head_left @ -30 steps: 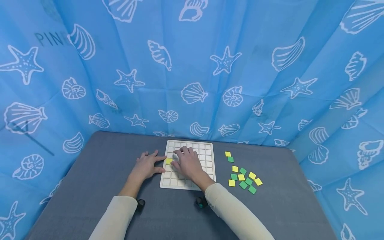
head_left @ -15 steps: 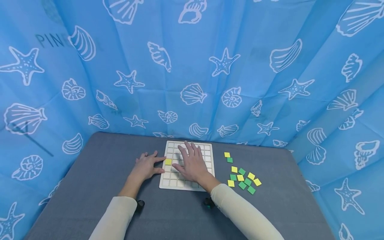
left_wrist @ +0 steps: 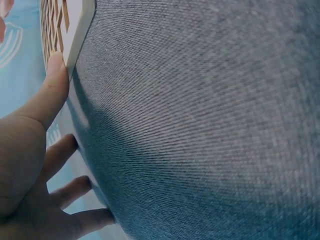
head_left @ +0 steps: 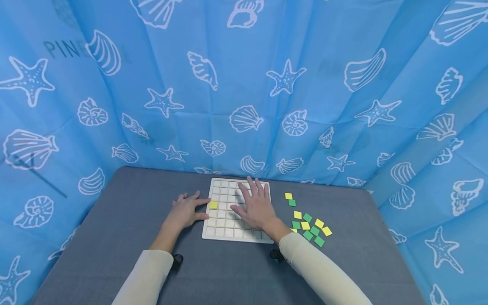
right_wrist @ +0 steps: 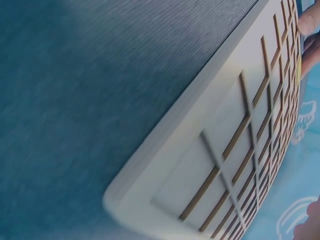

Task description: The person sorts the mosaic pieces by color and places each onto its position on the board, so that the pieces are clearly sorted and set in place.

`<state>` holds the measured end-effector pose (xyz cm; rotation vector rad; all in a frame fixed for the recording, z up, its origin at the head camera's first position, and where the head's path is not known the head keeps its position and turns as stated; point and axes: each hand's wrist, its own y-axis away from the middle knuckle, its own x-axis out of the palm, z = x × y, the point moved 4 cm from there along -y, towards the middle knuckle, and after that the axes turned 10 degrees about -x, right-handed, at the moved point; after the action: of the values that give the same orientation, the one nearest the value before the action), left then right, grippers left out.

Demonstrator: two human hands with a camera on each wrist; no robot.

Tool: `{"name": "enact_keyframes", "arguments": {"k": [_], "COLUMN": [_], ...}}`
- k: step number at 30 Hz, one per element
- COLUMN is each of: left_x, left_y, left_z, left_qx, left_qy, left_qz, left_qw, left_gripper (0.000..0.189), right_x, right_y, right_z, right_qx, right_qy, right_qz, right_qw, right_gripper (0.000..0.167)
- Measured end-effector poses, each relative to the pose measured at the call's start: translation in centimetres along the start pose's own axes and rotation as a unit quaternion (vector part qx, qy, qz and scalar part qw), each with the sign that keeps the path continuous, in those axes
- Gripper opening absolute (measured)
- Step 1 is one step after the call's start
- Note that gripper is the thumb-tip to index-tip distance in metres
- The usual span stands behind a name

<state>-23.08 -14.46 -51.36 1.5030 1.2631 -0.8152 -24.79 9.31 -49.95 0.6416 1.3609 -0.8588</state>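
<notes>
A white grid board (head_left: 220, 232) lies on the grey table, with one yellow square tile (head_left: 213, 205) in a cell at its left edge. My left hand (head_left: 184, 212) rests at that edge, thumb and index finger extended to the rim on either side of the tile. In the left wrist view the thumb (left_wrist: 51, 92) touches the board's border, the other fingers reaching down to the cloth. Over the right half of the board, my right hand (head_left: 259, 209) is spread with straight fingers and holds nothing. The right wrist view shows the board's near corner (right_wrist: 125, 195).
Right of the board lie loose yellow and green square tiles, among them a yellow tile (head_left: 298, 215), a green tile (head_left: 319, 241) and a separate pair farther back. A blue shell-print curtain (head_left: 244, 84) hangs behind the grey cloth-covered table (head_left: 362, 254).
My right hand has lifted from beside the yellow tile, spread its fingers and moved right across the board. The left hand has stayed at the left edge.
</notes>
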Motion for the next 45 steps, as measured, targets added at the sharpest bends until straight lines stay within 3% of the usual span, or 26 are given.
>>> {"name": "enact_keyframes", "arguments": {"k": [6,16,28,33,40,45], "left_x": [0.0,0.0,-0.1,-0.1,0.0,0.0], "left_y": [0.1,0.0,0.0,-0.1,-0.2,-0.2], "left_z": [0.1,0.1,0.1,0.2,0.1,0.1], "left_qx": [-0.003,-0.004,-0.004,-0.003,-0.004,-0.002], "left_qy": [0.007,0.003,-0.002,-0.003,-0.004,-0.002], "left_qz": [0.003,0.002,0.004,0.003,0.002,0.002], "left_qw": [1.0,1.0,1.0,1.0,1.0,1.0], "left_gripper": [0.067,0.066,0.066,0.066,0.066,0.066], "right_x": [-0.1,0.2,0.5,1.1,0.4,0.3], "right_y": [0.7,2.1,5.1,5.7,6.2,6.4], "right_z": [-1.3,-4.2,-7.8,-9.3,-10.2,-11.4], "right_qx": [-0.004,0.013,0.034,0.048,0.071,0.101], "right_qy": [-0.017,-0.03,-0.053,-0.059,-0.068,-0.074], "right_qz": [-0.023,-0.028,-0.047,-0.029,-0.033,-0.01], "right_qw": [0.9996,0.9991,0.9969,0.9967,0.9946,0.9921], "right_gripper": [0.078,0.077,0.077,0.077,0.075,0.076]}}
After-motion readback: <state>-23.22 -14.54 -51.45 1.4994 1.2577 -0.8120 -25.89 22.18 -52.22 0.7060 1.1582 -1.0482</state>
